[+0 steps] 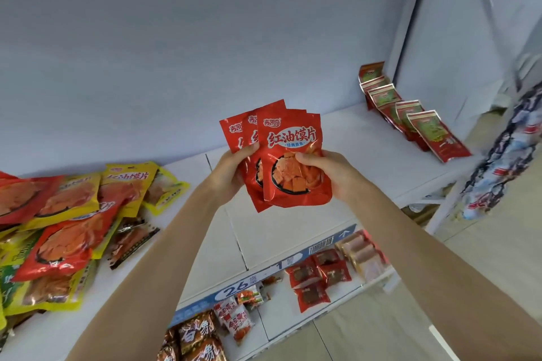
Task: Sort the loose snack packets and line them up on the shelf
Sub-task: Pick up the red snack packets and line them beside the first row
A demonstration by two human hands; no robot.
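Three red snack packets (289,138) are fanned upright above the middle of the white shelf (293,231). My left hand (231,170) grips their left edge, thumb on the front. My right hand (325,173) grips the right side of the front packet, thumb across its picture. A loose heap of red and yellow packets (67,220) lies on the shelf at the left. At the back right, a row of red-and-green packets (410,117) stands lined up, each leaning on the one behind.
The shelf's front edge carries a blue price strip (264,275). Below it a lower shelf holds small red packets (316,278), pink packs (363,252) and brown bags (196,337). A white upright post (410,23) bounds the shelf on the right, with hanging patterned goods (504,155) beyond.
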